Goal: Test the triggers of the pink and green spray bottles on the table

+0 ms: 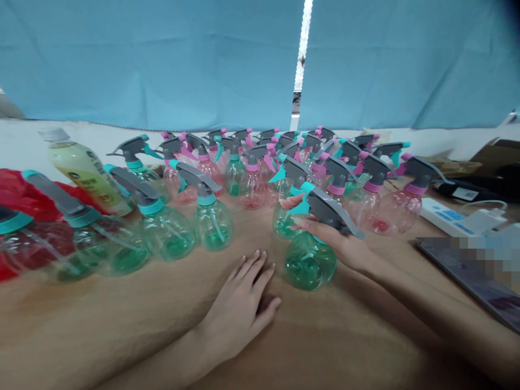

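My right hand is wrapped round the neck of a green spray bottle with a grey trigger head and teal nozzle, which stands on the brown table. Flat on the table just left of that bottle lies my left hand, fingers stretched out and holding nothing. Behind both hands stand several green spray bottles and pink spray bottles, crowded in rows.
A capped drink bottle with pale yellow liquid leans at the left beside red plastic. At the right lie a white power strip, a dark flat device and dark items. A blue curtain hangs behind.
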{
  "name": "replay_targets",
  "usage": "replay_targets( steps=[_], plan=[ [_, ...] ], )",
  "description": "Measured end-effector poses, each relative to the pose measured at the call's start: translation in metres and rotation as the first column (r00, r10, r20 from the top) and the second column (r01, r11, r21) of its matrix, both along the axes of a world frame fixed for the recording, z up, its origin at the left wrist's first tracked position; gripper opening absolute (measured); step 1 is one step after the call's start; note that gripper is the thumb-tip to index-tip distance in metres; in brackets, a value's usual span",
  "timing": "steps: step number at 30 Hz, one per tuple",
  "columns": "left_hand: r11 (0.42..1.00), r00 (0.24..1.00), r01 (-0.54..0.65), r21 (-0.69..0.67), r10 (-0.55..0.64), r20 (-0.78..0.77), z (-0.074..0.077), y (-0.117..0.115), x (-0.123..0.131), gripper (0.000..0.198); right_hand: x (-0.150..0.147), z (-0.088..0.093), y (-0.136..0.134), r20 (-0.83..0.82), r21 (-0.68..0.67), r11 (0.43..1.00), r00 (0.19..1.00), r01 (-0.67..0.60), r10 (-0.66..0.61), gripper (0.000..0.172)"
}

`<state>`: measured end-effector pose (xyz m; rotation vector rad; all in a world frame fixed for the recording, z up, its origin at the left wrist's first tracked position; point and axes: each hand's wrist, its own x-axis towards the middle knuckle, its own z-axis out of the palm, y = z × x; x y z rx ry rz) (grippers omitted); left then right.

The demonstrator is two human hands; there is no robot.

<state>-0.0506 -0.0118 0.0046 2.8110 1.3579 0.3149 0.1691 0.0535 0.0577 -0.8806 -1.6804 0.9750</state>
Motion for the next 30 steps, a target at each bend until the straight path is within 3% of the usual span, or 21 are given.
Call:
replay_targets(
  steps=[9, 21, 30],
  plan=[
    [1.0, 1.0, -0.002, 0.003, 0.002, 0.015, -0.001, 0.001, -0.001, 0.049, 0.001, -0.003, 0.001, -0.002, -0.001, 1.0, 1.0, 0.022, -0.022, 0.027],
    [1.0, 1.0, 0.009, 0.026, -0.01, 0.008, -0.003, 0.002, -0.002, 0.049, -0.003, 0.006, -0.002, 0.018, 0.053, 0.998, 1.0, 0.02, -0.02, 0.024],
    [0.999, 0.999, 0.017, 0.035, -0.018, 0.034, -0.001, 0.003, -0.002, 0.046, -0.004, 0.009, -0.002, 0.094, 0.156, 0.981, 0.987, 0.113, -0.129, 0.029]
  ],
)
